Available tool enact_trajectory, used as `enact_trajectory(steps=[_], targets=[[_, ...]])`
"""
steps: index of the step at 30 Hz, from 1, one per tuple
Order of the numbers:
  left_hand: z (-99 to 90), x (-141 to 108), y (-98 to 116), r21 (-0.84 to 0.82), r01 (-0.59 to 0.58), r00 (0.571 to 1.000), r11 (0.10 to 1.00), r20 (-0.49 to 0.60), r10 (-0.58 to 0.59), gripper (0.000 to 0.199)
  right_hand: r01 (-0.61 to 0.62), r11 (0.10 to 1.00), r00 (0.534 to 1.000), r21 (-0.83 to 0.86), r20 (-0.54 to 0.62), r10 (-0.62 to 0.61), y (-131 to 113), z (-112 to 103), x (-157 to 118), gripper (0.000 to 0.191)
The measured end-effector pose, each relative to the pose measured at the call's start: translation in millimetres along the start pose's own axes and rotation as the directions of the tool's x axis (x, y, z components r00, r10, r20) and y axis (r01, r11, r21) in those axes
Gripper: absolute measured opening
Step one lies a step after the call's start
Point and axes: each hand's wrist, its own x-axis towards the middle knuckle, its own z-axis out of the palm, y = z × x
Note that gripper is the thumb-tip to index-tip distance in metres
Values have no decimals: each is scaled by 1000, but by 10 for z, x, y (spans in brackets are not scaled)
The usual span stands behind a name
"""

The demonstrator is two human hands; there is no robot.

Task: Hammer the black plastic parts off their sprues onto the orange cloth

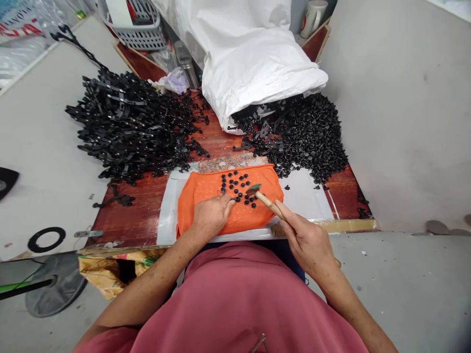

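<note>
My right hand (307, 238) is wrapped round the wooden handle of a hammer (270, 203). The hammer's head, partly green, hangs over several small round black plastic pieces (236, 191) standing on an orange cloth pad (206, 189). On the left side of the pad, my left hand (210, 214) is closed with its fingertips pinching a small black plastic strip (232, 199) beside those round pieces. Much of the strip is hidden by the fingers. Whether the hammer head touches a piece, I cannot tell.
A tangled heap of black plastic strips (128, 122) lies on the left of the red-brown table (147, 211). At the back, a white sack (257, 59) opens onto a pile of small black parts (312, 132). Behind stand a grey basket (142, 37), a metal flask (189, 71) and a mug (312, 18).
</note>
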Motion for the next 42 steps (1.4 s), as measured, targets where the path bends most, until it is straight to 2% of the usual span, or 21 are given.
enact_trajectory(steps=[2, 6, 10, 12, 16, 19, 21, 23, 24, 25, 27, 30, 32, 34, 37, 38, 40, 42], targets=[[-25, 0, 7, -7, 13, 1000, 1000, 11, -13, 43, 25, 999, 1000, -26, 9, -25, -76, 21, 28, 51], [-59, 5, 21, 1, 31, 999, 1000, 28, -31, 44, 41, 983, 992, -180, 125, -18, -166, 76, 98, 51], [-39, 12, 58, 0, 41, 999, 999, 35, -41, 46, 48, 982, 996, -183, 80, -34, -191, 98, 120, 53], [-40, 9, 51, -12, 48, 998, 999, 41, -47, 46, 47, 976, 994, -213, 110, -24, -196, 125, 122, 53], [-211, -16, -144, -86, -76, 992, 993, 97, 84, 44, 42, 968, 984, -249, 178, 3, -150, 173, 165, 53], [-482, -19, -386, -89, -194, 980, 977, 30, 198, 43, 70, 973, 982, -219, 189, -28, -66, 160, 228, 53], [-640, 3, -496, -56, -372, 928, 926, -16, 372, 41, 100, 969, 981, -227, 183, -59, -19, 147, 267, 51], [-717, 42, -528, -55, -576, 816, 816, 17, 577, 35, 116, 962, 983, -247, 170, -75, 2, 146, 293, 50], [-723, 64, -520, -68, -640, 764, 765, 45, 643, 33, 117, 960, 983, -253, 165, -77, 1, 150, 299, 50], [-712, 85, -503, -77, -675, 731, 734, 69, 679, 31, 119, 960, 983, -252, 163, -79, -6, 156, 301, 50], [-668, 108, -468, -70, -697, 708, 714, 92, 700, 27, 123, 964, 983, -237, 165, -85, -29, 162, 293, 51], [-634, 76, -491, -27, -707, 704, 707, 70, 707, 22, 115, 979, 984, -170, 157, -88, -50, 132, 256, 54], [-648, 20, -570, 1, -686, 728, 728, 1, 686, 17, 72, 996, 992, -45, 107, -67, -34, 88, 218, 53], [-660, -32, -666, 9, -602, 794, 798, -95, 600, 14, 21, 993, 999, 119, 30, -25, 7, 48, 174, 50], [-603, -41, -761, -124, -339, 927, 933, -215, 308, 22, -33, 967, 999, 252, -18, 39, 88, 40, 119, 48], [-557, -19, -767, -207, -240, 954, 948, -229, 191, 23, -49, 965, 999, 257, -2, 51, 111, 53, 107, 48], [-436, 55, -745, -373, -86, 975, 924, -220, 2, 27, -77, 967, 996, 242, 55, 66, 138, 88, 90, 48], [-307, 144, -698, -474, -28, 976, 880, -204, -79, 40, -91, 970, 992, 227, 102, 69, 143, 121, 80, 48]])
